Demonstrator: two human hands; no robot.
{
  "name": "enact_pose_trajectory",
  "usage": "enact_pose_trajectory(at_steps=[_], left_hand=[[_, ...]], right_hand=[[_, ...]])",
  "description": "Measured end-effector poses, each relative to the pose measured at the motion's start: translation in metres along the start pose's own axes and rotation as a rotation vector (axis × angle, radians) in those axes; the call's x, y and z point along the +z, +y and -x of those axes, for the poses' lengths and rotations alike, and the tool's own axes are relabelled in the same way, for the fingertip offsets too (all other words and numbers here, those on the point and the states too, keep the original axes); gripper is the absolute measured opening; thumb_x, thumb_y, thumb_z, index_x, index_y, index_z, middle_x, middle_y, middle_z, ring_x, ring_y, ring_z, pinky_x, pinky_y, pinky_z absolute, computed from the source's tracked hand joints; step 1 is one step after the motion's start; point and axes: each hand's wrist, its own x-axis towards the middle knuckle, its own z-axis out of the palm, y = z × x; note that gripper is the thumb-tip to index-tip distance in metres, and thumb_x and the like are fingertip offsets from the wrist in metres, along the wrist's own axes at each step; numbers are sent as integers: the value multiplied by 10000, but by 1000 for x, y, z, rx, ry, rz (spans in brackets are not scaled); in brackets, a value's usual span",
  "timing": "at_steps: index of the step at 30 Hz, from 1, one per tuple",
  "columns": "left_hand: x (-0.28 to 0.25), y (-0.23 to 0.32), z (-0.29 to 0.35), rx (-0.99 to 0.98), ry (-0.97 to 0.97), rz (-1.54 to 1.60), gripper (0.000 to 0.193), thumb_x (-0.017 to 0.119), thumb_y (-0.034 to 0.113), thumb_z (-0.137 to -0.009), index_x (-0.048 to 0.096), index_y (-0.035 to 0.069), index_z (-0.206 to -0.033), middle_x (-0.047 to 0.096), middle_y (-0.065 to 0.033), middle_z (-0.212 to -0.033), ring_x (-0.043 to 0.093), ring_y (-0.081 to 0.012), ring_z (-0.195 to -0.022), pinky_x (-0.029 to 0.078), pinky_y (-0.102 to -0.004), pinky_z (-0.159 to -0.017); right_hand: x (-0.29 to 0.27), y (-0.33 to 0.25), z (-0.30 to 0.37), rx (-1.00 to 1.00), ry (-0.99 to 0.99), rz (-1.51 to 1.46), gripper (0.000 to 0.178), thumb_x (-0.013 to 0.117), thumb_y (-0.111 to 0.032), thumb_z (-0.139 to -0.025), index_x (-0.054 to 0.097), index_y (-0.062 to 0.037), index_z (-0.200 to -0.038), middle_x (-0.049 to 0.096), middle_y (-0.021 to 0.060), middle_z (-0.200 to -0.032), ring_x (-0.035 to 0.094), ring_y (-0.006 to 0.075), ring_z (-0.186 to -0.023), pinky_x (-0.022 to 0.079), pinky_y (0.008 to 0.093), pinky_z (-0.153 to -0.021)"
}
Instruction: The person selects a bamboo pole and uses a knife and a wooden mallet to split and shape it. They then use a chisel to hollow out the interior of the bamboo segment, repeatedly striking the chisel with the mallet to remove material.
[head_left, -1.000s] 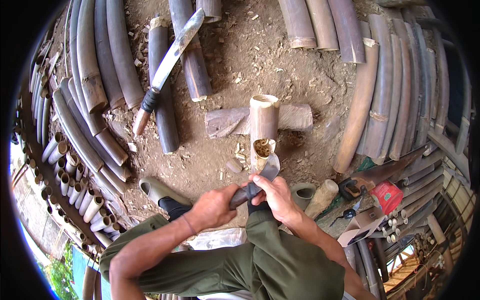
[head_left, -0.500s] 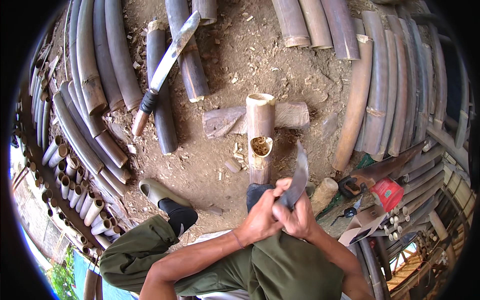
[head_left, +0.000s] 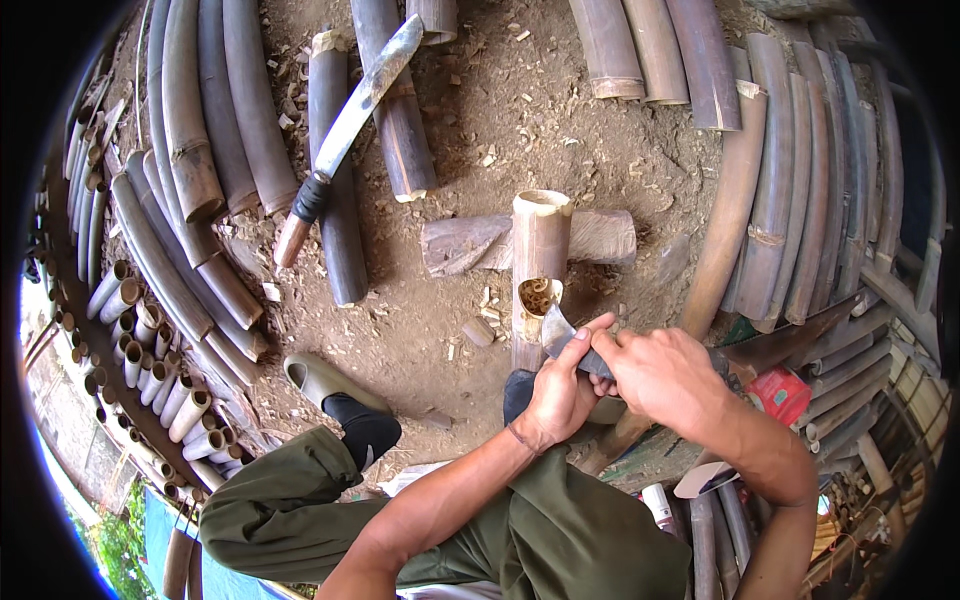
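Tightly round knife, left hand and right hand, bamboo edge near, open dirt leftward.

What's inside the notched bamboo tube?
What look like curled brown shavings show through the bamboo tube's notch; its walls cover the rest of the inside.

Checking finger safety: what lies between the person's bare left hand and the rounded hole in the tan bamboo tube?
In the head view, the grey metal knife blade lies between the left hand and the hole.
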Motion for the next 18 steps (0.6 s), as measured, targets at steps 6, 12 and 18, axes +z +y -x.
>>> enact_pose_trajectory(at_steps=[6, 12, 18], left_hand=[[3, 23, 16, -20, 348, -521, 424, 471, 335, -1008, 632, 18, -1239, 574, -13, -716, 474, -93, -583, 407, -251, -551], [-21, 51, 20, -1, 411, -1132, 432, 519, 336, -972, 703, -52, -1019, 577, -73, -592, 551, -156, -541, 444, -328, -509], [-34, 73, 19, 193, 372, -1761, 414, 506, 350, -959, 656, -21, -852, 590, -304, -668, 643, -460, -676, 491, -510, -606]], right_hand=[[31, -12, 1, 76, 20, -358, 469, 651, -126, -792, 504, 13, -1215, 667, 218, -914, 658, 412, -798, 539, 488, -693], [84, -47, -10, 217, 267, -738, 595, 647, -160, -814, 453, 38, -1341, 647, 280, -1033, 639, 446, -932, 522, 488, -798], [116, -84, -37, 314, 480, -963, 666, 696, -108, -789, 420, 34, -1378, 640, 302, -1040, 629, 468, -966, 528, 481, -794]])
